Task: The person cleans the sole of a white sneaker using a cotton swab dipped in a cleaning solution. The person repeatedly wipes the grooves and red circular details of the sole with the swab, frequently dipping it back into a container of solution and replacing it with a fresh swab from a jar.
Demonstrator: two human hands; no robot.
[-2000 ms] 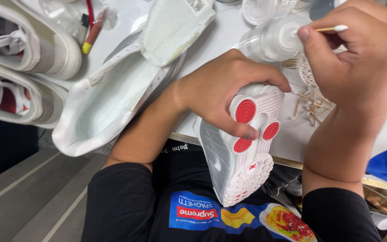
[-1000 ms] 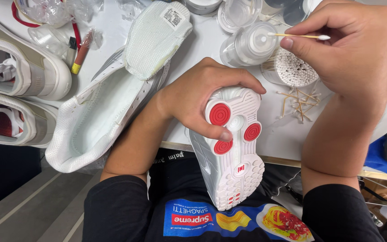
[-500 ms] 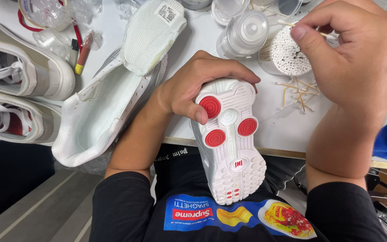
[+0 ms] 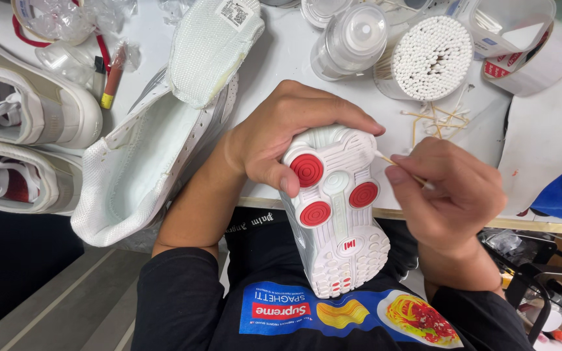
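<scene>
- Table [image 4: 294, 58]: white top, edge running just in front of the person's body; it carries the supplies at arm's reach, while the work itself is held off the edge, over the lap.
- Loose shoe upper [image 4: 144, 175], white and perforated, lies flat left of centre with a white insole [image 4: 213, 45] laid across its far end; both are parked clear of the hands.
- Two finished-looking shoes [image 4: 21, 123] sit at the far left edge, side by side, well apart from the work.
- White sneaker [image 4: 336, 214]: held sole-up, heel towards the table, toe resting against the black shirt. This presents the three red round pods and the heel rim to the camera.
- Left hand [image 4: 281, 143]: wrapped over the heel from above, thumb pressed beside a red pod, apparently to steady the shoe.
- Right hand [image 4: 450, 188]: fingers pinched on a cotton swab [image 4: 398, 166], pencil-style; the tip meets the sole's right heel edge.
- Open tub of cotton swabs [image 4: 432, 55] stands just beyond the right hand; used sticks [image 4: 434, 120] lie scattered beside it.
- Small clear lidded bottle [image 4: 349, 42] stands left of the tub.
</scene>
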